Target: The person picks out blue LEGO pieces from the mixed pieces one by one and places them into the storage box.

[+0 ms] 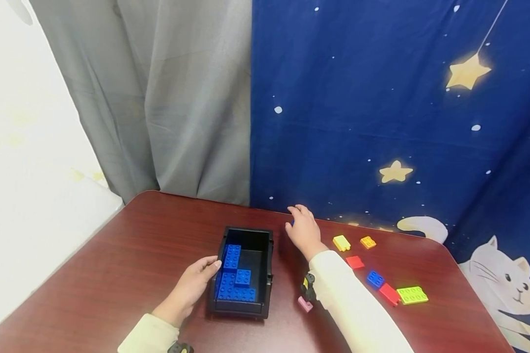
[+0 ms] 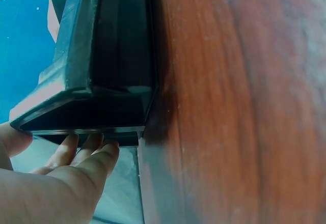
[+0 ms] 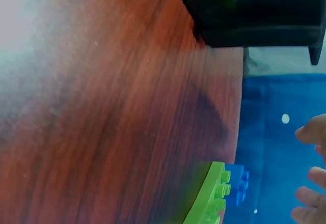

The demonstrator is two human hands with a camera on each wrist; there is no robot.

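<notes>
My left hand [image 1: 190,287] grips the left wall of a black plastic bin [image 1: 267,294], thumb over the rim and fingers against the outer side. Inside the bin, several blue building blocks [image 1: 231,256] lie along the left and near sides. My right hand [image 1: 304,233] hovers near the table's far edge, right of the bin, fingers spread and loosely bent. Beneath it, a green building block [image 3: 206,198] and a blue building block [image 3: 235,183] show in the right wrist view, apart from the fingers [image 3: 313,130]. In the head view the hand mostly hides them.
Right of my right arm lie yellow [image 1: 341,243], orange [image 1: 368,242], red [image 1: 389,294], blue [image 1: 375,279] and lime green [image 1: 412,295] blocks. A pink block [image 1: 305,304] sits by my right wrist. Grey [image 1: 198,98] and blue curtains [image 1: 335,122] hang behind the wooden table [image 1: 115,274].
</notes>
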